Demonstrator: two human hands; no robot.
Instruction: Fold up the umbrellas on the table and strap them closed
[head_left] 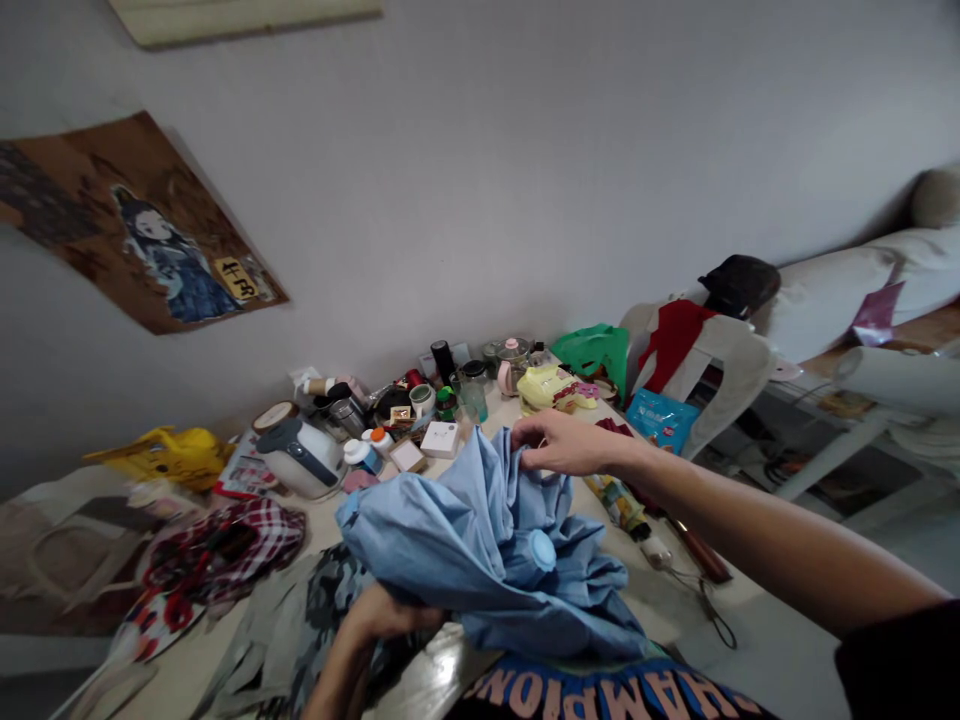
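1. Umbrella: the light-blue umbrella is above the near part of the bench. Its canopy is loose and gathered in folds around a round light-blue knob.
2. Right hand: pinches a fold at the far edge of the canopy between thumb and fingers.
3. Left hand: positioned under the near left side of the canopy, touching it. The fabric covers the fingers; their closure cannot be told.
4. Left side: camouflage cloth lies beside the left hand. Plaid cloth lies farther left, with a yellow bag beyond it.
5. Far side: a white kettle, an orange-capped bottle and a white box stand left to right.
6. Far right: a yellow packet lies near a green bag; a blue packet is nearer, to the right.
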